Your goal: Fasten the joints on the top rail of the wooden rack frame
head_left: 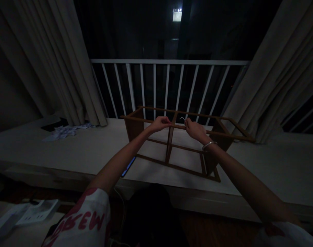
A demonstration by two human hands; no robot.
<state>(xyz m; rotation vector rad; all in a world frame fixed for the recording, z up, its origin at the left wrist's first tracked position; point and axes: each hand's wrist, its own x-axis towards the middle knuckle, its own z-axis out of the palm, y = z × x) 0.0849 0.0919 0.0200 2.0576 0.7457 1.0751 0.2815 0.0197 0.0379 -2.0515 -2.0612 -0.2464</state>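
Observation:
A brown wooden shelf frame [187, 168] lies on its side on the white window ledge. My left hand [159, 125] is at its upper front rail, beside the middle crosspiece. Thumb and fingertips are pinched together there; whether they hold a small part or only the rail is too dark to tell. Just right of the crosspiece, my right hand [195, 130] is closed around a thin bent metal tool that looks like an Allen key [182, 118]. Its bent end sticks out toward the left, above the rail. A bracelet [209, 145] circles my right wrist.
A phone [128, 167] lies at the ledge's front edge, left of the frame. Crumpled white papers [66, 131] are farther left. White railing [169, 62] and curtains [269, 68] stand behind. A white power strip [39, 212] sits at lower left, and a cable [122, 202] hangs below the ledge.

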